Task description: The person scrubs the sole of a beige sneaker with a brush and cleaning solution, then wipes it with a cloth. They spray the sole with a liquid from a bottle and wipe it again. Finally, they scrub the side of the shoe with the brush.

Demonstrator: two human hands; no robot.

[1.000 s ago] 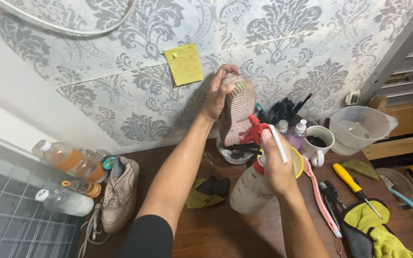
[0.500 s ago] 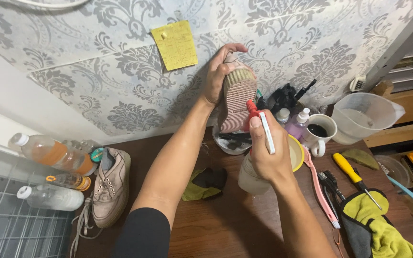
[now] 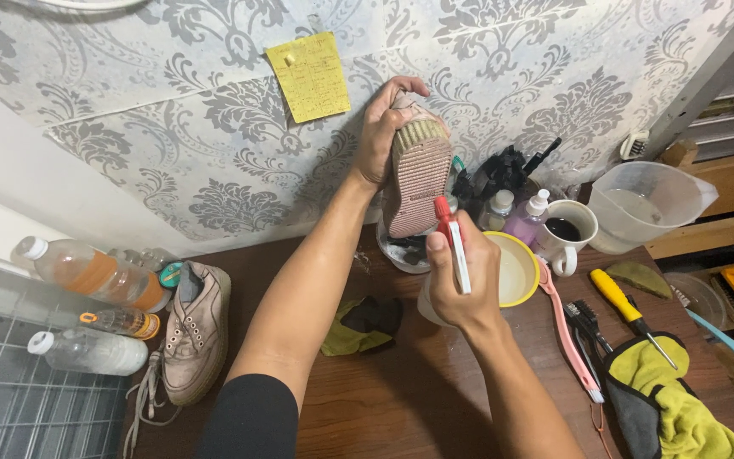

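A: Item one, our left hand (image 3: pixel 381 136): closed around a shoe (image 3: pixel 415 174), sole toward us, raised at upper centre against the wallpaper.

B: Item two, our right hand (image 3: pixel 460 285): wrapped on a spray bottle (image 3: pixel 450 246), red nozzle just beside the sole.

A: Around them: yellow bowl (image 3: pixel 523 274), mug (image 3: pixel 567 234), jug (image 3: pixel 647 206) on the right; second shoe (image 3: pixel 195 331), bottles (image 3: pixel 91 274) lower left.

Dark brown wooden tabletop (image 3: pixel 435 399) against a patterned wall.

Left of the left hand's fingers (image 3: pixel 384 110) lie a beige lace-up sneaker (image 3: pixel 195 331) and clear plastic bottles (image 3: pixel 87 353); below them, a crumpled yellow-green cloth (image 3: pixel 358 327). Right of the right hand's fingers (image 3: pixel 439 263) stand a white coffee mug (image 3: pixel 567 234), a clear plastic measuring jug (image 3: pixel 647 204) and a yellow-handled screwdriver (image 3: pixel 626 306).
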